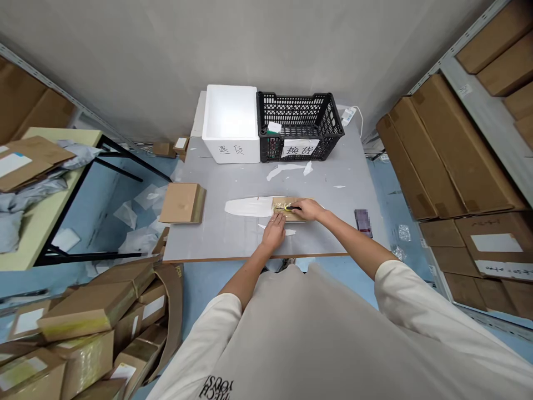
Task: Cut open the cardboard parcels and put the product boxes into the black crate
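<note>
A small cardboard box [293, 214] with shiny yellowish tape lies near the middle of the grey table [233, 239]. My right hand [308, 209] is closed round a box cutter [293, 208] with black and yellow parts, its tip over the taped top. My left hand [275, 230] rests at the box's near edge, its fingers stretched forward onto the box. A long white sheet [249, 207] extends left from the box; whether it is attached I cannot tell. Another cardboard box [182, 203] stands by the table's left edge.
A white foam bin [231, 145] and a black plastic crate [300, 136] stand at the back. White paper scraps [285, 169] lie before them. A phone [363, 223] is at the right. Piled boxes [83, 311] are lower left; shelved boxes [453, 155] stand right.
</note>
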`<state>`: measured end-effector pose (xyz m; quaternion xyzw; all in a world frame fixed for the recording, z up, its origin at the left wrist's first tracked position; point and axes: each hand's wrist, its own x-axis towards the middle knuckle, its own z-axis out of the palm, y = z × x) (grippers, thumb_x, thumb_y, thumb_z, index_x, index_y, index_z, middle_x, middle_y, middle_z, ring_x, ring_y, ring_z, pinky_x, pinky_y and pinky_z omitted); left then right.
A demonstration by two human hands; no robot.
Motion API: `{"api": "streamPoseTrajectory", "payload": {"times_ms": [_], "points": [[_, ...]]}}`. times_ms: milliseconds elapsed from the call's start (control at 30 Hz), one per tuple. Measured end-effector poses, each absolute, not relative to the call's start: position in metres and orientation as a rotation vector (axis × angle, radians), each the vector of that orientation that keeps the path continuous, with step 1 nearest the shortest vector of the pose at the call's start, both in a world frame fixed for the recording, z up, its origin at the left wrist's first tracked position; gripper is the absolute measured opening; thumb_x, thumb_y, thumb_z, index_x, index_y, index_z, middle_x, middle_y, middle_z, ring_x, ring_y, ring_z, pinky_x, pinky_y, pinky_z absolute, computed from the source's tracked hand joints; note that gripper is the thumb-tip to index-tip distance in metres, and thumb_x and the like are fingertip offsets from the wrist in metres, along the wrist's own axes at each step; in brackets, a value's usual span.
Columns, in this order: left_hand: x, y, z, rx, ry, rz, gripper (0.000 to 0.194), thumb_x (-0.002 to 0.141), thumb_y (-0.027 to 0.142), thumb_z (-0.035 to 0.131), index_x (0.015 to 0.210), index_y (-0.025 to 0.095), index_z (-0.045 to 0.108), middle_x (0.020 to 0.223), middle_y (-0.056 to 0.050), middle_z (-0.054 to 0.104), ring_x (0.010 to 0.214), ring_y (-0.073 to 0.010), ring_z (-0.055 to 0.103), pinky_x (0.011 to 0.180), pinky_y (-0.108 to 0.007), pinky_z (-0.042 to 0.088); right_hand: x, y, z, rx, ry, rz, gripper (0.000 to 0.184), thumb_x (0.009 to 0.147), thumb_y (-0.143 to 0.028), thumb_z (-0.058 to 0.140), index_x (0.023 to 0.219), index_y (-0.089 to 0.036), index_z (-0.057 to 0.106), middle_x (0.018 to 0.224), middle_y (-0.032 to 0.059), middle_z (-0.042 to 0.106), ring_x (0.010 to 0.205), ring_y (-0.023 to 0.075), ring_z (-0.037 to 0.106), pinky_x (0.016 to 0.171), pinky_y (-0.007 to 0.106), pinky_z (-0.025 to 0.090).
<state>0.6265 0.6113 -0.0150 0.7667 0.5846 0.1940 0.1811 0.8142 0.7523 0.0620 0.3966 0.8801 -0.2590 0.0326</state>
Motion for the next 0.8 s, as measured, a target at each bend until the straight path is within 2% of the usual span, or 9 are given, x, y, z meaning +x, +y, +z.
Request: {"api": "streamPoseTrajectory", "payload": {"times_ms": [200, 333, 633, 800], "points": [[0.626, 0.614, -0.013, 2.166, 1.631, 0.543, 0.063, 0.086, 0.011, 0.049, 0.149, 0.008, 0.051, 0.157, -0.019, 0.049, 0.155, -0.0293, 0.035, 0.128, -0.050, 0.033, 0.809, 0.756, 0.061, 1.240, 2.706, -0.751, 0.028, 0.097, -0.037, 0.061, 0.118, -0.029, 0.078, 0.113, 0.0079, 0.076, 0.104, 0.0286, 0.069, 0.086, 0.035, 0.049], [0.628, 0.614, -0.011, 2.183, 1.642, 0.528, 0.063, 0.087, 0.012, 0.049, 0.149, 0.007, 0.050, 0.158, -0.021, 0.048, 0.155, -0.0307, 0.034, 0.128, -0.051, 0.033, 0.806, 0.754, 0.062, 1.236, 2.696, -0.708, 0.029, 0.098, -0.037, 0.059, 0.118, -0.028, 0.078, 0.110, 0.0092, 0.075, 0.100, 0.0276, 0.069, 0.086, 0.035, 0.049], [0.628, 0.613, -0.013, 2.205, 1.630, 0.519, 0.064, 0.088, 0.014, 0.049, 0.152, 0.006, 0.047, 0.161, -0.021, 0.044, 0.157, -0.0322, 0.031, 0.128, -0.053, 0.031, 0.798, 0.753, 0.070, 1.247, 2.652, -0.716, 0.027, 0.097, -0.034, 0.062, 0.117, -0.027, 0.079, 0.112, 0.0108, 0.075, 0.105, 0.0302, 0.069, 0.091, 0.037, 0.047], [0.627, 0.613, -0.015, 2.244, 1.650, 0.496, 0.064, 0.089, 0.014, 0.049, 0.153, 0.007, 0.045, 0.161, -0.020, 0.044, 0.157, -0.0320, 0.030, 0.128, -0.053, 0.031, 0.790, 0.755, 0.086, 1.136, 2.581, -0.577, 0.031, 0.100, -0.033, 0.055, 0.122, -0.025, 0.076, 0.118, 0.0124, 0.075, 0.107, 0.0294, 0.069, 0.088, 0.035, 0.049]]}}
